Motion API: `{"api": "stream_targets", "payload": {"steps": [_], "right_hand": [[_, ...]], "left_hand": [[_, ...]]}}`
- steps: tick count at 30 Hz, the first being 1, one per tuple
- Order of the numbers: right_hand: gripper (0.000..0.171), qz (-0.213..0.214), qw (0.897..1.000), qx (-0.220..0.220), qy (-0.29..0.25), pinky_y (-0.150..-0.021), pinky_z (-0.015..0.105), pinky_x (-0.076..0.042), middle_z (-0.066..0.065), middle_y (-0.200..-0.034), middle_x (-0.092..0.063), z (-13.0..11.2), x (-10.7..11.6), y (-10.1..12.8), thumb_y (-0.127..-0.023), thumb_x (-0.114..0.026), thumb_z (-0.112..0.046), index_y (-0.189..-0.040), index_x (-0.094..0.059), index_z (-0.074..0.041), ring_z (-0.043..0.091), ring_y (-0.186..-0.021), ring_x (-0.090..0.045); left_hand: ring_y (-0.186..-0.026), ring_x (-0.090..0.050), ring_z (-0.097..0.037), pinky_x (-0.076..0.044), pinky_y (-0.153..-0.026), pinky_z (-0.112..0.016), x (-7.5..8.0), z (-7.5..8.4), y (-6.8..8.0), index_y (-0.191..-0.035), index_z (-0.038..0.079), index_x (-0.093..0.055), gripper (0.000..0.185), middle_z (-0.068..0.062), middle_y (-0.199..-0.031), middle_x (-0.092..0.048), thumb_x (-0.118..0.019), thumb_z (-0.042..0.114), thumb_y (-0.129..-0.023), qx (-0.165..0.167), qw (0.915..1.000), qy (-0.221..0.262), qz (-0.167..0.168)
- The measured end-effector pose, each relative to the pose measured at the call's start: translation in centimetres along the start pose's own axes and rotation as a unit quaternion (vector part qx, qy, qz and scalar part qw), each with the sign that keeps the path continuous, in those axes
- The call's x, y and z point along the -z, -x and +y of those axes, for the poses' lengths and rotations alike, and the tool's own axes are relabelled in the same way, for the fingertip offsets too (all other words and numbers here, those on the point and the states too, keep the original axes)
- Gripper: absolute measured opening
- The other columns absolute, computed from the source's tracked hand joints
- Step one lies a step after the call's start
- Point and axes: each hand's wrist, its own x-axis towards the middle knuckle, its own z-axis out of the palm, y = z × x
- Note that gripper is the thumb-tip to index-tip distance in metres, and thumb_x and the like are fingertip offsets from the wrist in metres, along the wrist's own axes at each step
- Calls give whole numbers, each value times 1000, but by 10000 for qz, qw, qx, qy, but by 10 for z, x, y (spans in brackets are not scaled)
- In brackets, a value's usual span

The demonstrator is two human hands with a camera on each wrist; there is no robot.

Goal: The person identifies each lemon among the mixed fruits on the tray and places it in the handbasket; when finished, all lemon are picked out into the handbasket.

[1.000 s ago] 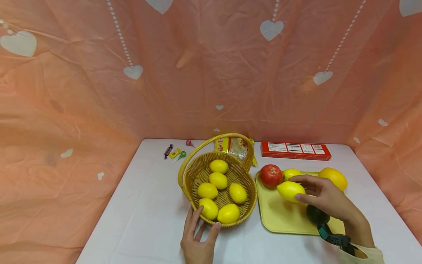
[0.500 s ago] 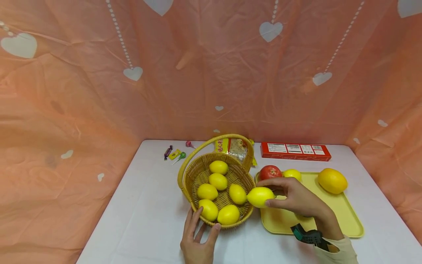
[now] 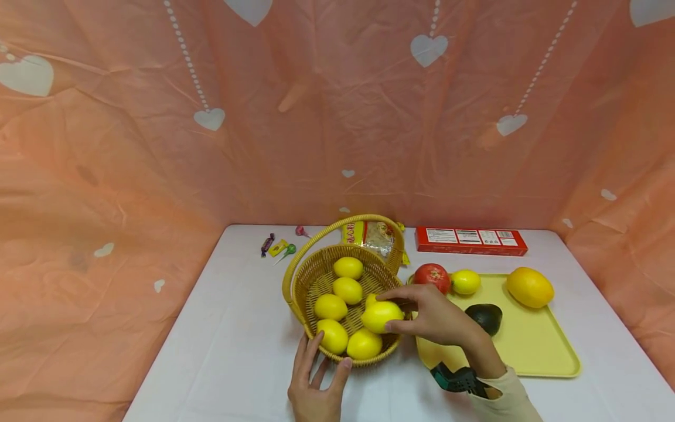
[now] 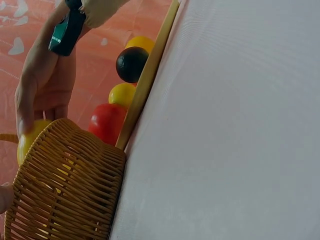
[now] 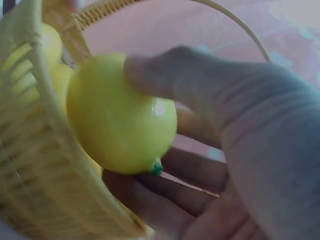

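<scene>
A wicker basket [image 3: 303, 275] with a tall handle stands mid-table, several lemons [image 3: 330, 307] lying inside. My left hand [image 3: 316, 390] grips its near rim, the thumb and a fingertip on the edge. Over the basket's right side my right hand [image 3: 435, 316] holds another lemon [image 3: 382, 317] between thumb and fingers, and it partly covers a lemon below. In the right wrist view this held lemon [image 5: 120, 115] shows a small green stem end, close by the basket rim [image 5: 55, 110]. The left wrist view has the basket's woven wall [image 4: 70, 185] in front.
Right of the basket a yellow tray [image 3: 538, 351] carries a red pomegranate-like fruit [image 3: 432, 276], a lemon [image 3: 466, 282], a dark avocado [image 3: 485, 318] and a mango-like yellow fruit [image 3: 529, 287]. Behind are a red box [image 3: 471, 241], a food packet [image 3: 377, 235] and small candies [image 3: 279, 247].
My right hand has carried the lemon leftward from above the tray to over the basket, uncovering the avocado and tray. My left hand has stayed at the basket rim.
</scene>
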Motion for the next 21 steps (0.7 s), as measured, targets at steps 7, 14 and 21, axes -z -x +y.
{"api": "stream_targets", "payload": {"steps": [7,14,21], "right_hand": [[38,217,9971,190,706,-94,32,-66,-10,-115,-80,-12,-25,-21,-89,-94,-32,-122,-81,-20,7,-102,-70],[39,417,9888,322,1400,-91,35,-66,-5,-111,-82,-21,-47,-42,-86,-95,-29,-119,-82,-14,12,-99,-72],[40,546,9891,61,1366,-91,38,-67,1,-114,-82,-26,-62,-58,-89,-93,-25,-123,-80,-10,17,-100,-74]], "left_hand": [[-151,-51,-49,-61,-109,-45,0,0,0,-143,21,-74,63,-23,-172,-41,-97,18,-85,4,10000,18,32],[-149,-52,-48,-62,-108,-46,-1,1,0,-143,20,-74,62,-23,-171,-42,-97,18,-86,-23,10000,-1,39],[-149,-54,-47,-61,-109,-48,-1,2,0,-143,21,-74,61,-21,-171,-43,-97,19,-86,44,10000,22,62]]}}
